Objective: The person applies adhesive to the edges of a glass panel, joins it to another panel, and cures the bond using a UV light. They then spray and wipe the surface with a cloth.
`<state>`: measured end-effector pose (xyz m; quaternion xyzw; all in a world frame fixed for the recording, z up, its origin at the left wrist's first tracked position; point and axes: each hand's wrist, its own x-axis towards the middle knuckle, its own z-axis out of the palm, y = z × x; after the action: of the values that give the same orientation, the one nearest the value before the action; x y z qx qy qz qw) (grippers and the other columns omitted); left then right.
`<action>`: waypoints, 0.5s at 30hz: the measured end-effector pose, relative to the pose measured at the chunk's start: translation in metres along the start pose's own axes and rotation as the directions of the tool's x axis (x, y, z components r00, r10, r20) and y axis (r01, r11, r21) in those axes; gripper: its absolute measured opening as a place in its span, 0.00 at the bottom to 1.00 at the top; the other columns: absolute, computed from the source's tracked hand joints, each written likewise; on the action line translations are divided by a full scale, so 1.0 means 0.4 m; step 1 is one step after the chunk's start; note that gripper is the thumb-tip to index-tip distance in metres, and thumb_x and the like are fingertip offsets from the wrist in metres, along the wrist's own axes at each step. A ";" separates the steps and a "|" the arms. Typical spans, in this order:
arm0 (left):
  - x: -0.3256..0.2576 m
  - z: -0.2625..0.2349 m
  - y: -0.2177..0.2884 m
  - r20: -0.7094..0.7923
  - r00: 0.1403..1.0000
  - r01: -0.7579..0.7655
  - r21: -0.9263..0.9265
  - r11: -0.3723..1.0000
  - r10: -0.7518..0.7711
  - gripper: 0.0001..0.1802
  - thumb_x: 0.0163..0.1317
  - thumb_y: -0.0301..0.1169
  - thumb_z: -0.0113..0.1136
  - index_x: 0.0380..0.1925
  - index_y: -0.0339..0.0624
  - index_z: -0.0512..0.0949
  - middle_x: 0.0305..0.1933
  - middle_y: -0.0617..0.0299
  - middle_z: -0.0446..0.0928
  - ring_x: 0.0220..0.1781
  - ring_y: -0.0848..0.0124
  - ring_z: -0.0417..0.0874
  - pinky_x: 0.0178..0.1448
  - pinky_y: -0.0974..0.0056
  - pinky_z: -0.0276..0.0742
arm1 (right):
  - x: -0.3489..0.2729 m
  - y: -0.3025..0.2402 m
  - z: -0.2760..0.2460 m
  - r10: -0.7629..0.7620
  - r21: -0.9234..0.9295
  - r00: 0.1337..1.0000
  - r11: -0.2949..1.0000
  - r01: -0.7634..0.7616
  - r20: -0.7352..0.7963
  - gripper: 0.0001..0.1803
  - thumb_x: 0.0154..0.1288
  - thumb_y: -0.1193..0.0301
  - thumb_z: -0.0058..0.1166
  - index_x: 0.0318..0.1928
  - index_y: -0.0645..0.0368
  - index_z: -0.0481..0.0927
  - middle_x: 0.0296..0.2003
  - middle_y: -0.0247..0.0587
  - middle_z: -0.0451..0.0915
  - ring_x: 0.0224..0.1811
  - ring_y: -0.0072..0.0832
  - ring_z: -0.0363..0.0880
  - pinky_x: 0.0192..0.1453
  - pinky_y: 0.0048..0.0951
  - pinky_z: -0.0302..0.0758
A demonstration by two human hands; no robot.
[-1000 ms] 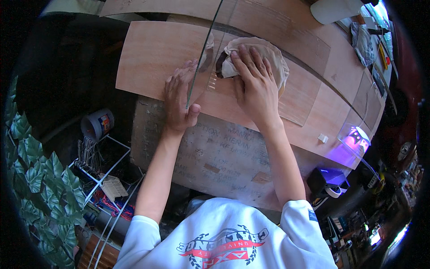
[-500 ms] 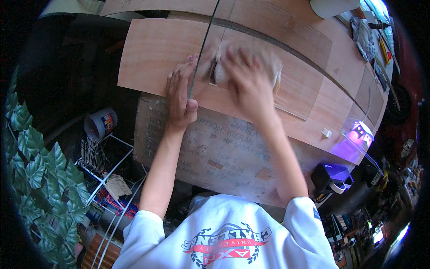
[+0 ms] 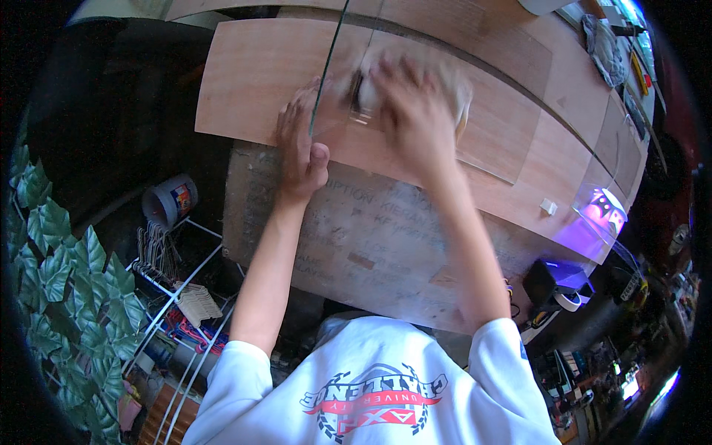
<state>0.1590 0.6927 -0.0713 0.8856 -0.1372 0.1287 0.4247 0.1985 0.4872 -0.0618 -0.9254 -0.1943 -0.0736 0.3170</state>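
Note:
A clear glass sheet stands on its edge over the plywood board, its rim a thin dark-green line. My left hand grips the near end of this sheet, fingers along its left side and thumb at its near edge. To the right of the glass, my right hand is blurred by motion over a pale, bunched cloth, which it holds with the fingers partly smeared. A faint reflection shows in the glass. Beside the right hand, a thin flat sheet lies on the board.
A purple-glowing lamp and a small white block stand on the board's right end. A black box sits below them. At left are a bucket, a white rack with hangers, and leafy greenery.
The right hand and cloth have shifted slightly to the right, still blurred. My left hand keeps its grip on the glass. The board and glass sit a little higher in view.

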 end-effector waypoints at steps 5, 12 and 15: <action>-0.005 0.000 0.002 0.006 0.999 0.045 0.041 0.998 -0.045 0.54 0.71 0.72 0.17 0.70 0.38 0.70 0.72 0.47 0.72 0.73 0.48 0.71 0.77 0.48 0.59 | -0.093 -0.009 -0.076 0.035 -0.036 0.989 0.999 -0.030 0.147 0.26 0.65 0.75 0.57 0.64 0.49 0.81 0.69 0.40 0.75 0.76 0.43 0.67 0.80 0.51 0.59; 0.002 0.001 0.015 0.023 1.000 0.017 0.081 0.997 -0.019 0.52 0.72 0.71 0.19 0.69 0.38 0.70 0.70 0.48 0.74 0.73 0.47 0.71 0.77 0.48 0.59 | -0.105 -0.026 -0.076 0.210 -0.050 0.969 0.978 -0.205 0.130 0.23 0.66 0.75 0.56 0.62 0.53 0.82 0.70 0.42 0.74 0.79 0.44 0.62 0.84 0.50 0.52; 0.006 -0.004 0.014 0.067 0.998 -0.022 0.094 0.995 0.016 0.45 0.75 0.67 0.26 0.68 0.41 0.73 0.70 0.49 0.74 0.71 0.47 0.72 0.75 0.43 0.59 | -0.122 -0.079 -0.007 0.102 0.049 0.984 0.993 -0.110 0.144 0.28 0.64 0.74 0.59 0.67 0.52 0.78 0.73 0.41 0.70 0.80 0.43 0.60 0.83 0.49 0.53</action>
<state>0.1591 0.6904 -0.0655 0.9071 -0.1535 0.1096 0.3763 0.1412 0.4931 -0.0548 -0.9280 -0.1688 0.0146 0.3318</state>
